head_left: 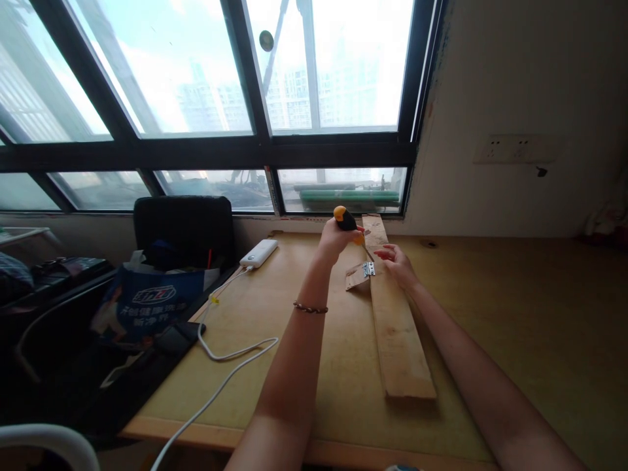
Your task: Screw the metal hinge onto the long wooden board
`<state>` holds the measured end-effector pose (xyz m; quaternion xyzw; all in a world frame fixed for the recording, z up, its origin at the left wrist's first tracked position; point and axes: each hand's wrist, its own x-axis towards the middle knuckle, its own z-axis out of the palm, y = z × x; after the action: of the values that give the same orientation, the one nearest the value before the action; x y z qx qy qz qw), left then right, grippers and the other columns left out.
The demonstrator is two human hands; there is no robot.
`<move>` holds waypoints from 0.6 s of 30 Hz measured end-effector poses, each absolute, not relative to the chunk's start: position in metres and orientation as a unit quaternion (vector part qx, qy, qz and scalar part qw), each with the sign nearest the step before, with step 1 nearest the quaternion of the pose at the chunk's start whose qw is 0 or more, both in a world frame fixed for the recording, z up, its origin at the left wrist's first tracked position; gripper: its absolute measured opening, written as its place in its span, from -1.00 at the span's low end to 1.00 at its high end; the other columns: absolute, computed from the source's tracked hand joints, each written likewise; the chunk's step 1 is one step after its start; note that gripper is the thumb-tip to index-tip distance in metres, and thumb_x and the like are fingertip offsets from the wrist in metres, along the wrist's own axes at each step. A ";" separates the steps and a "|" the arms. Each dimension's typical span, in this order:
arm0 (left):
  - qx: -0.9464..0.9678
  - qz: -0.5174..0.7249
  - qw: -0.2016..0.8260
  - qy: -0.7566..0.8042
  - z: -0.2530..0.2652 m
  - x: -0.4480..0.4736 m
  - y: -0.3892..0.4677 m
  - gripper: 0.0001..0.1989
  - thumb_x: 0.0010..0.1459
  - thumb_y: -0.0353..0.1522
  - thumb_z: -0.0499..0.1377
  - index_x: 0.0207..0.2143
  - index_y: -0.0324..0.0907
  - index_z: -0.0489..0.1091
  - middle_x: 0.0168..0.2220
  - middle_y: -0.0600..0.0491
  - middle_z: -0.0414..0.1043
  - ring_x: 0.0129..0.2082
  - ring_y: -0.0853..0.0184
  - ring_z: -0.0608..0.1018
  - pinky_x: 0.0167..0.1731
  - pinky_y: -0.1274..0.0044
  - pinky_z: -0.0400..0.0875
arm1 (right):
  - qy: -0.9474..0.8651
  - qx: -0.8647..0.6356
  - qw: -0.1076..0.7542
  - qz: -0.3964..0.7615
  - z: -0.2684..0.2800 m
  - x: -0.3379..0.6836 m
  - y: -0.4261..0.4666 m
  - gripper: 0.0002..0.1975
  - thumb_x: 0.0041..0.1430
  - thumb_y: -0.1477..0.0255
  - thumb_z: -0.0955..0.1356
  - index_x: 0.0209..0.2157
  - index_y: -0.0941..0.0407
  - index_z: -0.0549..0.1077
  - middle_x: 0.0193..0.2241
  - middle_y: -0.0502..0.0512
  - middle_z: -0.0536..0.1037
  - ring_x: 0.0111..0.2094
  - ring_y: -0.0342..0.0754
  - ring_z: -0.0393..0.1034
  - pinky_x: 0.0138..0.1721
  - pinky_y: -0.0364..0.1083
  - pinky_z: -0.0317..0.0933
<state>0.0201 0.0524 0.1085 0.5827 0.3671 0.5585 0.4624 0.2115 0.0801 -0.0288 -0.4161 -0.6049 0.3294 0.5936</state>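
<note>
My left hand [334, 239] is wrapped round the black and yellow handle of a screwdriver [346, 220]. Its shaft slants down to a silver metal hinge [368, 269]. The hinge joins a small wooden piece [357, 277], tilted up off the table, to a long wooden board [400, 340] lying lengthwise on the tabletop. My right hand [396, 263] rests at the board's right edge beside the hinge, fingers reaching over the wood towards the screwdriver tip. Whether those fingertips pinch a screw is too small to tell.
A white power bank [259, 253] with a white cable [240, 353] lies on the left of the wooden table [314, 366]. Beyond that edge stand a black chair [184, 222] and a blue bag [142, 304]. Windows and a wall border the far side.
</note>
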 end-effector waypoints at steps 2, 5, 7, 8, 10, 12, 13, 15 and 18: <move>0.585 0.554 0.461 0.373 0.104 0.024 0.054 -0.82 -0.34 -0.52 0.25 -0.55 -0.30 0.38 -0.45 -0.05 0.49 -0.41 0.31 0.49 -0.34 0.44 0.39 | -0.606 -0.417 0.593 0.328 -0.028 0.211 0.079 -0.61 -0.12 0.53 0.24 -0.15 0.10 0.21 -0.19 0.14 0.51 -0.13 -0.05 0.39 0.00 0.06 0.20; 0.589 0.552 0.452 0.380 0.098 0.029 0.056 -0.83 -0.34 -0.53 0.24 -0.56 -0.29 0.38 -0.47 -0.04 0.48 -0.42 0.32 0.49 -0.35 0.45 0.38 | -0.605 -0.423 0.590 0.326 -0.026 0.210 0.078 -0.60 -0.14 0.54 0.23 -0.16 0.10 0.21 -0.20 0.13 0.51 -0.13 -0.04 0.39 0.00 0.06 0.20; 0.592 0.554 0.449 0.377 0.096 0.031 0.057 -0.84 -0.34 -0.53 0.23 -0.56 -0.28 0.38 -0.48 -0.02 0.47 -0.42 0.31 0.49 -0.35 0.46 0.37 | -0.604 -0.427 0.589 0.327 -0.025 0.210 0.077 -0.60 -0.14 0.54 0.23 -0.16 0.10 0.21 -0.20 0.13 0.51 -0.12 -0.04 0.39 0.00 0.06 0.20; 0.594 0.554 0.448 0.375 0.097 0.032 0.056 -0.84 -0.34 -0.53 0.23 -0.56 -0.28 0.38 -0.49 -0.02 0.47 -0.41 0.30 0.49 -0.34 0.46 0.37 | -0.604 -0.427 0.589 0.327 -0.025 0.210 0.077 -0.60 -0.13 0.54 0.23 -0.15 0.10 0.21 -0.20 0.13 0.51 -0.12 -0.04 0.39 0.00 0.06 0.20; 0.599 0.554 0.443 0.372 0.100 0.032 0.054 -0.83 -0.36 -0.54 0.23 -0.56 -0.27 0.39 -0.50 0.00 0.47 -0.40 0.28 0.50 -0.33 0.45 0.37 | -0.602 -0.427 0.590 0.327 -0.025 0.210 0.077 -0.60 -0.13 0.53 0.23 -0.15 0.10 0.21 -0.20 0.13 0.51 -0.12 -0.05 0.39 0.00 0.05 0.21; 0.604 0.557 0.436 0.367 0.104 0.032 0.050 -0.83 -0.36 -0.54 0.24 -0.56 -0.27 0.39 -0.50 0.01 0.47 -0.40 0.28 0.50 -0.32 0.46 0.37 | -0.602 -0.425 0.592 0.327 -0.025 0.210 0.077 -0.60 -0.13 0.53 0.23 -0.15 0.10 0.21 -0.21 0.12 0.51 -0.12 -0.05 0.39 -0.01 0.05 0.21; 0.606 0.559 0.433 0.365 0.106 0.032 0.048 -0.83 -0.35 -0.54 0.24 -0.56 -0.27 0.39 -0.50 0.01 0.47 -0.40 0.28 0.50 -0.32 0.46 0.37 | -0.602 -0.424 0.592 0.327 -0.025 0.210 0.076 -0.60 -0.13 0.53 0.23 -0.15 0.10 0.21 -0.21 0.12 0.51 -0.13 -0.05 0.39 -0.01 0.05 0.21; 0.609 0.562 0.426 0.363 0.109 0.031 0.046 -0.84 -0.34 -0.53 0.23 -0.55 -0.27 0.39 -0.48 0.00 0.48 -0.40 0.29 0.49 -0.32 0.47 0.37 | -0.603 -0.423 0.592 0.327 -0.025 0.210 0.076 -0.60 -0.12 0.53 0.23 -0.14 0.10 0.21 -0.21 0.13 0.51 -0.13 -0.05 0.39 -0.01 0.04 0.21; 0.613 0.560 0.418 0.369 0.108 0.032 0.048 -0.84 -0.33 -0.53 0.23 -0.56 -0.27 0.39 -0.47 0.00 0.48 -0.40 0.29 0.49 -0.32 0.47 0.36 | -0.605 -0.426 0.591 0.323 -0.024 0.210 0.075 -0.60 -0.12 0.53 0.23 -0.14 0.11 0.22 -0.20 0.13 0.52 -0.14 -0.05 0.40 -0.01 0.05 0.21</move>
<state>0.0317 0.0477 0.1076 0.6127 0.3692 0.5601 0.4178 0.2105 0.0752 -0.0237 -0.4259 -0.6045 0.3226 0.5909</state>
